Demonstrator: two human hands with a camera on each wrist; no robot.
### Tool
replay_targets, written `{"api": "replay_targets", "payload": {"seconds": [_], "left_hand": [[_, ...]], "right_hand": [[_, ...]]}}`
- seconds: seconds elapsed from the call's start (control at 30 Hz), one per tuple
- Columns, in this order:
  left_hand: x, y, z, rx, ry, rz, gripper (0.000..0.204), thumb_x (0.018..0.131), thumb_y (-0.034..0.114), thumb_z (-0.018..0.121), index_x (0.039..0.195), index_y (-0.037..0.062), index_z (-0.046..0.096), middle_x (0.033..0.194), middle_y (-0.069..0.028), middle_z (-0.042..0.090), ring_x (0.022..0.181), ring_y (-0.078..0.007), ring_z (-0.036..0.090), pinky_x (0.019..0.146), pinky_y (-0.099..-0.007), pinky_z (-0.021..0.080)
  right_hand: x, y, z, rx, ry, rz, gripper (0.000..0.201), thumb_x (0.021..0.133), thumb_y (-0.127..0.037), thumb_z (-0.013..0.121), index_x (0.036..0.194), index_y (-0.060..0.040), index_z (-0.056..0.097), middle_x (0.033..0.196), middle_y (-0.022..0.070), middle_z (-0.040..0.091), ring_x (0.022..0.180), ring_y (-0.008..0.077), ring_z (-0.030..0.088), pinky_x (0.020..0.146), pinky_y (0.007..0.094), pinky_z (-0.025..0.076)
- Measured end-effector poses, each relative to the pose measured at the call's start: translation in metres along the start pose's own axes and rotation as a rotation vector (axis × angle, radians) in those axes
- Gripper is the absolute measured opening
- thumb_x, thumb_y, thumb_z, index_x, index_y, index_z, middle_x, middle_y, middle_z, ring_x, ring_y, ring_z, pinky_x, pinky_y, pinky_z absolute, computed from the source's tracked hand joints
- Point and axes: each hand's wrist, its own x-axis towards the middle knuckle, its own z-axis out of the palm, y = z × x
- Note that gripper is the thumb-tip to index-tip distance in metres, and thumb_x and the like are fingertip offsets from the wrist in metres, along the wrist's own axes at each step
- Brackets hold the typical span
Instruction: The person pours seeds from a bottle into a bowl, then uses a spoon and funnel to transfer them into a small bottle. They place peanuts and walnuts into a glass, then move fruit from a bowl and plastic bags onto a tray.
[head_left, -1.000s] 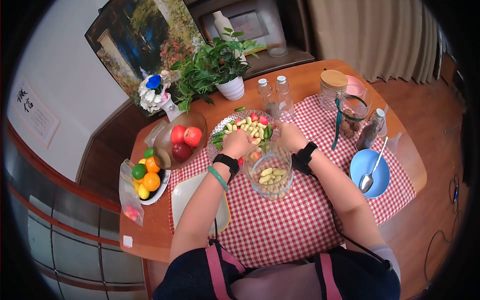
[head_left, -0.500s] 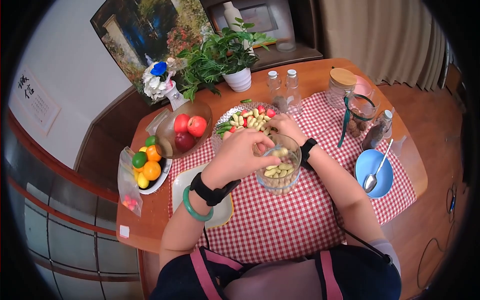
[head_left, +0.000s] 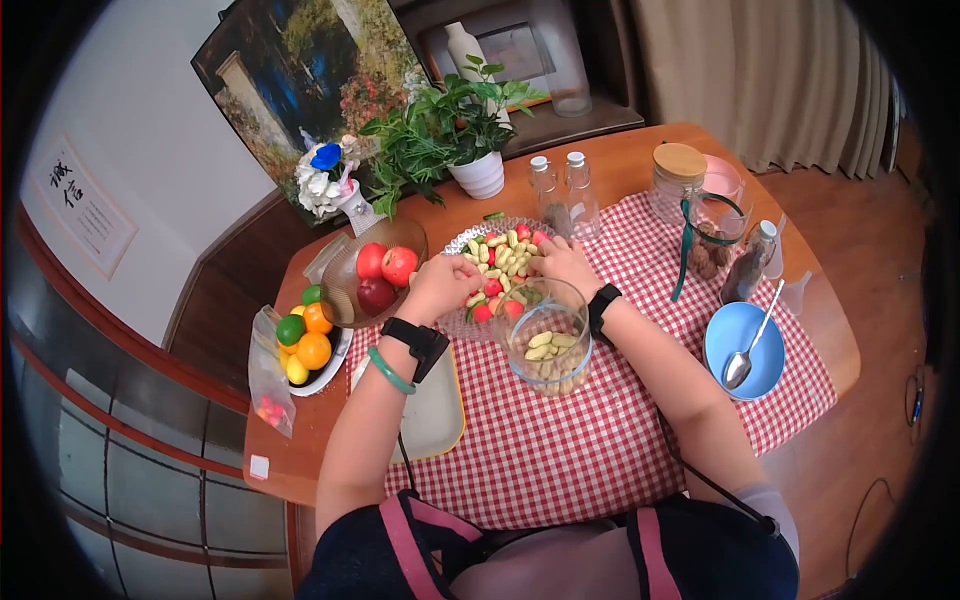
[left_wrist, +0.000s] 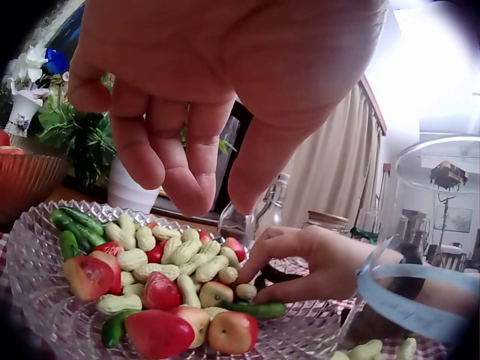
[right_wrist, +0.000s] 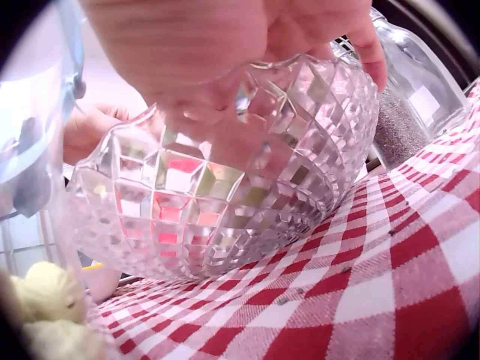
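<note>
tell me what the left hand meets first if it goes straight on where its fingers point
Probably the peanuts in the glass bowl, below the left hand; depth is hard to judge.

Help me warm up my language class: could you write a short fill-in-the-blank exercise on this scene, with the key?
1. The unshelled nuts in both the faceted bowl and the clear container are ____.
2. The metal spoon rests in a bowl coloured ____.
3. The tablecloth is checked in white and ____.
4. The green bangle is on the person's ____ arm.

Missing words: peanuts; blue; red; left.
</note>
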Motion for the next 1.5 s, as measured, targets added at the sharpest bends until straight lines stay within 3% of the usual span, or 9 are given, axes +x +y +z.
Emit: {"api": "replay_targets", "payload": {"seconds": [0.13, 0.43, 0.53, 1.07, 1.17, 1.27, 1.3, 1.4, 1.5], "left_hand": [[0.004, 0.005, 0.008, 0.120, 0.023, 0.048, 0.020, 0.077, 0.018, 0.073, 0.088, 0.0018, 0.070, 0.070, -0.0029, 0.067, 0.057, -0.0081, 0.061, 0.055, -0.0241, 0.047], [0.035, -0.002, 0.041, 0.337, -0.008, 0.057, 0.025, 0.070, 0.028, 0.076, 0.084, 0.0078, 0.071, 0.076, -0.0046, 0.069, 0.067, -0.0139, 0.064, 0.061, -0.0286, 0.050], [0.041, -0.001, 0.049, 0.384, -0.056, -0.028, 0.019, 0.069, 0.029, 0.074, 0.081, 0.0156, 0.070, 0.082, -0.0040, 0.069, 0.084, -0.0228, 0.065, 0.095, -0.0502, 0.031], [0.045, 0.016, 0.054, 0.555, -0.116, -0.151, 0.025, 0.065, 0.030, 0.073, 0.084, 0.0138, 0.072, 0.089, -0.0078, 0.070, 0.089, -0.0272, 0.066, 0.085, -0.0440, 0.041], [0.048, 0.008, 0.054, 0.570, -0.134, -0.162, 0.026, 0.065, 0.030, 0.073, 0.085, 0.0137, 0.072, 0.089, -0.0078, 0.070, 0.089, -0.0271, 0.066, 0.084, -0.0449, 0.041], [0.048, -0.007, 0.054, 0.506, -0.101, -0.109, 0.023, 0.063, 0.028, 0.074, 0.082, 0.0134, 0.070, 0.086, -0.0074, 0.069, 0.087, -0.0265, 0.066, 0.084, -0.0454, 0.041], [0.045, -0.010, 0.053, 0.454, -0.086, -0.087, 0.022, 0.063, 0.026, 0.075, 0.080, 0.0131, 0.069, 0.084, -0.0071, 0.069, 0.087, -0.0263, 0.066, 0.084, -0.0450, 0.042], [0.037, -0.004, 0.045, 0.344, -0.083, -0.075, 0.021, 0.061, 0.022, 0.077, 0.074, 0.0119, 0.065, 0.076, -0.0064, 0.067, 0.078, -0.0242, 0.065, 0.077, -0.0380, 0.046], [0.046, -0.025, 0.049, 0.206, -0.094, -0.072, 0.020, 0.061, 0.021, 0.078, 0.072, 0.0107, 0.065, 0.072, -0.0070, 0.066, 0.071, -0.0222, 0.065, 0.069, -0.0340, 0.048]], "right_hand": [[0.000, 0.004, -0.002, 0.031, -0.020, -0.052, 0.015, 0.074, -0.025, 0.067, 0.082, -0.0127, 0.067, 0.094, 0.0033, 0.060, 0.102, 0.0217, 0.050, 0.087, 0.0423, 0.034], [0.003, 0.011, 0.008, 0.120, -0.206, -0.016, 0.025, 0.078, -0.030, 0.066, 0.095, -0.0126, 0.067, 0.099, 0.0042, 0.065, 0.113, 0.0232, 0.049, 0.102, 0.0580, 0.023], [0.003, 0.009, 0.011, 0.118, -0.254, -0.007, 0.027, 0.077, -0.031, 0.065, 0.097, -0.0134, 0.067, 0.101, 0.0053, 0.063, 0.115, 0.0243, 0.047, 0.102, 0.0634, 0.021], [0.003, 0.008, 0.014, 0.173, -0.222, 0.015, 0.023, 0.073, -0.026, 0.068, 0.091, -0.0102, 0.066, 0.093, 0.0053, 0.063, 0.117, 0.0245, 0.046, 0.101, 0.0693, 0.017], [0.005, 0.003, -0.002, 0.163, -0.225, 0.069, 0.021, 0.075, -0.020, 0.067, 0.092, -0.0091, 0.067, 0.090, 0.0062, 0.064, 0.107, 0.0267, 0.054, 0.100, 0.0588, 0.031], [0.014, 0.007, -0.018, 0.577, 0.029, 0.120, 0.019, 0.083, -0.022, 0.063, 0.091, -0.0049, 0.067, 0.084, 0.0104, 0.066, 0.084, 0.0254, 0.063, 0.089, 0.0441, 0.043], [0.018, 0.008, -0.021, 0.933, 0.037, 0.147, 0.018, 0.086, -0.017, 0.061, 0.093, -0.0023, 0.067, 0.083, 0.0070, 0.066, 0.074, 0.0155, 0.063, 0.077, 0.0271, 0.049], [0.022, 0.001, -0.067, 1.471, 0.009, 0.114, 0.016, 0.087, -0.012, 0.061, 0.096, 0.0000, 0.066, 0.085, 0.0025, 0.066, 0.080, 0.0077, 0.060, 0.075, 0.0214, 0.048], [0.012, -0.010, -0.109, 1.525, -0.217, -0.040, 0.017, 0.088, -0.010, 0.060, 0.098, 0.0016, 0.066, 0.091, 0.0027, 0.067, 0.085, 0.0079, 0.061, 0.079, 0.0226, 0.048]]}}
